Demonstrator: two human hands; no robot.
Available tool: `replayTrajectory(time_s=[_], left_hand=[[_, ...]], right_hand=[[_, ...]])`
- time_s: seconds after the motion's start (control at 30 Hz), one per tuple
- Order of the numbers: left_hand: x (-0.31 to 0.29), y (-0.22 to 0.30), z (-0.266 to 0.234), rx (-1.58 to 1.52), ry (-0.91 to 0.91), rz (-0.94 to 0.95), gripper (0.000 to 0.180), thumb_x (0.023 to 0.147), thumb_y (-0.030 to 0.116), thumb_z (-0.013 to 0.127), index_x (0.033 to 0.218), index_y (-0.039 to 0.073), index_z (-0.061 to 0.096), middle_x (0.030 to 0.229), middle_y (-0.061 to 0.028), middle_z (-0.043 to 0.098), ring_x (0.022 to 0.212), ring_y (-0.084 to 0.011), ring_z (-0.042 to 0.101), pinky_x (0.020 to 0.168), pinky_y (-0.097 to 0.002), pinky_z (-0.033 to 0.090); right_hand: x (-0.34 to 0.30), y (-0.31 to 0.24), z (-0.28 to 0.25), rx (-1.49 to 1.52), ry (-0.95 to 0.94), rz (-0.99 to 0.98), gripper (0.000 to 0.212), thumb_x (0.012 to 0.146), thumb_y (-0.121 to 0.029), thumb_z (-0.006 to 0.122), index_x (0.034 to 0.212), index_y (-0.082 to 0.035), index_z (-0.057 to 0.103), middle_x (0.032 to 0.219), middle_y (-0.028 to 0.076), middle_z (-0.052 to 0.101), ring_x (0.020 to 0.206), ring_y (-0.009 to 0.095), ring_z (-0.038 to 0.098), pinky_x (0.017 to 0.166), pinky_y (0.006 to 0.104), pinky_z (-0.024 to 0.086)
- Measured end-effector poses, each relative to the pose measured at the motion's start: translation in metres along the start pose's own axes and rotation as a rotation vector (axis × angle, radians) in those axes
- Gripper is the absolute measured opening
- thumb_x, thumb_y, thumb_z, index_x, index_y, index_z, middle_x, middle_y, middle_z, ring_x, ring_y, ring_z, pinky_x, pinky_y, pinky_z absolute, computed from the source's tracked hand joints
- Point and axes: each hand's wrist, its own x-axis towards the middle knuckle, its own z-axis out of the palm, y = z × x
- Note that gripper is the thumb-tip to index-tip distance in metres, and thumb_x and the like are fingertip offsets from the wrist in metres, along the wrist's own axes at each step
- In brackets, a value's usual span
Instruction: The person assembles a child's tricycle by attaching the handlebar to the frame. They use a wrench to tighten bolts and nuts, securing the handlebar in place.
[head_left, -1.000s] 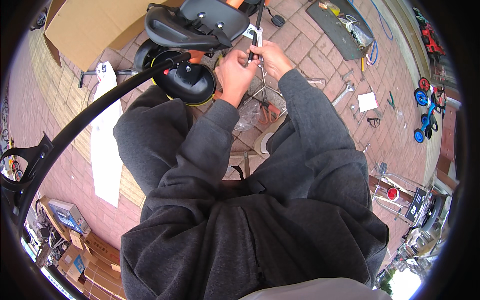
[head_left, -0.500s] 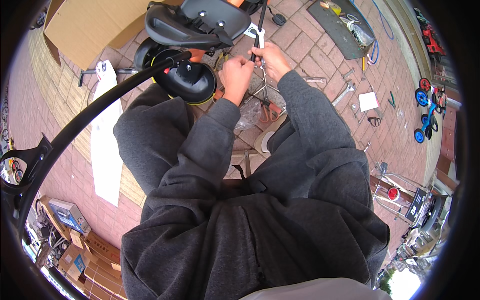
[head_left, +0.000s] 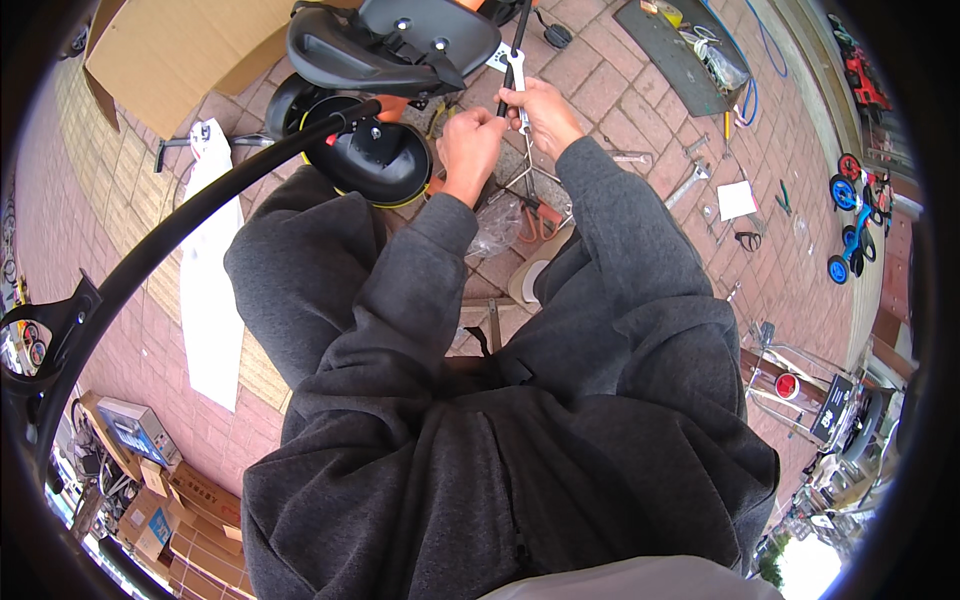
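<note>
My right hand (head_left: 548, 118) is closed round a silver open-ended wrench (head_left: 517, 70), whose jaw points away from me beside a thin black rod (head_left: 523, 28). Just left of it, my left hand (head_left: 470, 150) is closed with its fingertips at the rod's near end. What those fingers pinch is too small and covered to make out. Left of the hands are a black moulded seat (head_left: 345, 52) with bolts in it and, below that, a round black shell (head_left: 390, 170) with a yellow rim. Orange-handled pliers (head_left: 540, 218) lie under my wrists.
A thick curved black tube (head_left: 190, 210) crosses my left side. An opened cardboard box (head_left: 170, 70) stands far left. Spanners, including an adjustable wrench (head_left: 688, 183), green-handled pliers (head_left: 784, 198) and a dark tool mat (head_left: 660, 45) lie on the right-hand bricks. A blue tricycle (head_left: 848, 225) stands further right.
The wrench has tilted slightly, its jaw shifting a little left. My right hand has moved very slightly up with it; my left hand stays almost where it was.
</note>
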Motion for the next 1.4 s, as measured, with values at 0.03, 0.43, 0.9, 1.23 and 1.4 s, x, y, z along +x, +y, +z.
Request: replayTrajectory(time_s=[0.03, 0.43, 0.9, 1.23, 1.4], left_hand=[[0.004, -0.004, 0.001, -0.101, -0.029, -0.023, 0.023, 0.072, 0.023, 0.059, 0.072, 0.000, 0.061, 0.059, -0.0071, 0.057, 0.057, -0.0173, 0.054, 0.056, -0.0300, 0.039], [-0.002, 0.002, 0.002, -0.100, -0.010, -0.022, 0.018, 0.072, 0.016, 0.058, 0.063, 0.001, 0.056, 0.062, -0.0021, 0.053, 0.057, -0.0108, 0.046, 0.054, -0.0251, 0.034], [-0.002, -0.001, 0.004, 0.008, 0.012, 0.018, 0.019, 0.073, 0.020, 0.058, 0.071, 0.001, 0.060, 0.060, -0.0037, 0.055, 0.056, -0.0131, 0.050, 0.057, -0.0296, 0.041], [-0.008, -0.004, 0.008, -0.006, 0.101, 0.061, 0.018, 0.069, 0.021, 0.064, 0.071, 0.005, 0.057, 0.062, -0.0055, 0.058, 0.066, -0.0169, 0.055, 0.058, -0.0285, 0.038], [-0.014, 0.009, 0.002, 0.311, 0.281, 0.316, 0.015, 0.064, 0.020, 0.063, 0.069, 0.006, 0.058, 0.064, -0.0069, 0.060, 0.069, -0.0257, 0.057, 0.062, -0.0393, 0.042]], right_hand=[[0.000, 0.000, 0.000, 0.001, 0.010, -0.003, 0.006, 0.081, -0.003, 0.055, 0.086, -0.001, 0.052, 0.077, 0.008, 0.059, 0.054, 0.009, 0.048, 0.044, 0.0222, 0.040], [-0.003, -0.001, 0.000, -0.023, 0.015, 0.000, 0.006, 0.081, -0.004, 0.057, 0.083, -0.001, 0.053, 0.074, 0.007, 0.058, 0.052, 0.009, 0.047, 0.043, 0.0216, 0.039], [-0.003, 0.001, 0.000, -0.030, 0.047, 0.003, 0.006, 0.080, -0.005, 0.057, 0.083, -0.001, 0.054, 0.072, 0.006, 0.058, 0.051, 0.008, 0.047, 0.043, 0.0218, 0.039], [0.000, 0.001, -0.001, 0.014, 0.030, 0.026, 0.006, 0.080, -0.004, 0.058, 0.084, -0.001, 0.055, 0.070, 0.005, 0.057, 0.050, 0.008, 0.047, 0.042, 0.0221, 0.039], [-0.001, 0.000, 0.003, 0.068, 0.063, 0.003, 0.010, 0.078, -0.002, 0.058, 0.073, -0.004, 0.050, 0.057, 0.002, 0.046, 0.042, 0.010, 0.041, 0.037, 0.0237, 0.033]])
